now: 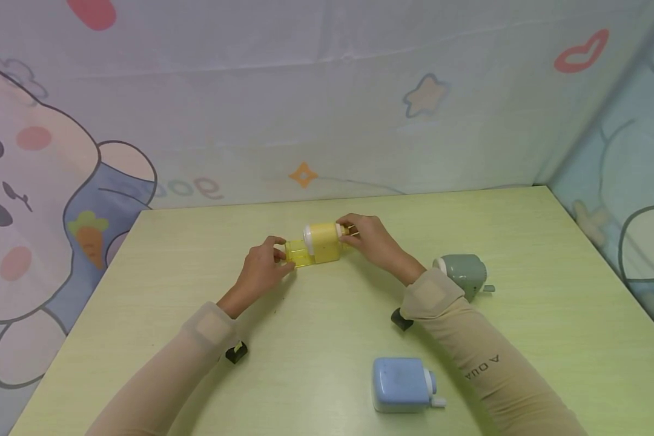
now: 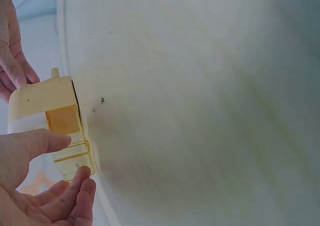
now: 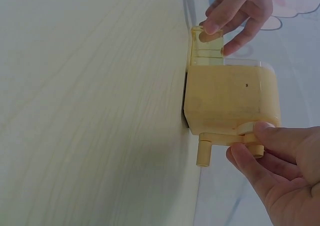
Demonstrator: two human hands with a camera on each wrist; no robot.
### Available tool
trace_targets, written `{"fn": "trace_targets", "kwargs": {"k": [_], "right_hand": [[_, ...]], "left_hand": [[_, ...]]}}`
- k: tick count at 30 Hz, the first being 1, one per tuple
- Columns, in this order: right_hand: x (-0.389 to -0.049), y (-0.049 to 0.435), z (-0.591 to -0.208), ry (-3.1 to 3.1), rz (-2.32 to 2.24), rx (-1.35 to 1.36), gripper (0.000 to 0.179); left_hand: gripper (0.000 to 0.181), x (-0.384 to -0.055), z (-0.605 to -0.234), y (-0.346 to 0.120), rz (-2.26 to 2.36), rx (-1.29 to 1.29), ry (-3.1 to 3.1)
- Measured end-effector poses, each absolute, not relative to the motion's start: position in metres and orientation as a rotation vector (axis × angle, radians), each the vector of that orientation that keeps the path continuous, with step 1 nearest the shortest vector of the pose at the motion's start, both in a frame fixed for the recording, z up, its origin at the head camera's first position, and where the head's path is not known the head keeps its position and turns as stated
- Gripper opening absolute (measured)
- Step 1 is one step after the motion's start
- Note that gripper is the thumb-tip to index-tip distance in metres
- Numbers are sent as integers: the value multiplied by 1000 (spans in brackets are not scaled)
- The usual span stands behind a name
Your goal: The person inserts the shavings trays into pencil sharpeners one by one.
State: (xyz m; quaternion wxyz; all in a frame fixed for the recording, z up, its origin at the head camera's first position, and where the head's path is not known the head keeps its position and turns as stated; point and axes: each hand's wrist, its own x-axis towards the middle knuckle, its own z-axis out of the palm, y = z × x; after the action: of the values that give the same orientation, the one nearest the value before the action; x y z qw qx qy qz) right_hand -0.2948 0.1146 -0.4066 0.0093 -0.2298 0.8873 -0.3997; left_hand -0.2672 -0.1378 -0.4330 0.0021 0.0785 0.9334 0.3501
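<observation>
A yellow crank pencil sharpener [image 1: 324,242] rests on the table towards the back, its clear yellow shavings drawer [image 1: 300,257] pulled partway out on the left. My left hand [image 1: 261,264] holds the drawer's outer end, thumb on one side and fingers on the other, as the left wrist view also shows. At the crank end, my right hand [image 1: 373,239] pinches the round knob [image 3: 256,150] between thumb and fingers. In the right wrist view the crank handle [image 3: 204,153] sticks out just beside those fingers.
A green sharpener [image 1: 463,272] stands to the right, partly behind my right sleeve. Nearer the front is a blue sharpener [image 1: 400,384]. Small dark crumbs [image 2: 102,101] lie on the table [image 1: 316,339]. A printed cloth [image 1: 251,91] hangs along the back edge.
</observation>
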Motion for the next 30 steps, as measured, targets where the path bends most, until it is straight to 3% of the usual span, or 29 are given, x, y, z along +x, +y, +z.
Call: {"fn": "trace_targets", "kwargs": {"k": [30], "right_hand": [[-293, 114, -404, 2768, -1260, -712, 36]], "left_hand": [[53, -271, -434, -126, 1116, 317, 2902]]}}
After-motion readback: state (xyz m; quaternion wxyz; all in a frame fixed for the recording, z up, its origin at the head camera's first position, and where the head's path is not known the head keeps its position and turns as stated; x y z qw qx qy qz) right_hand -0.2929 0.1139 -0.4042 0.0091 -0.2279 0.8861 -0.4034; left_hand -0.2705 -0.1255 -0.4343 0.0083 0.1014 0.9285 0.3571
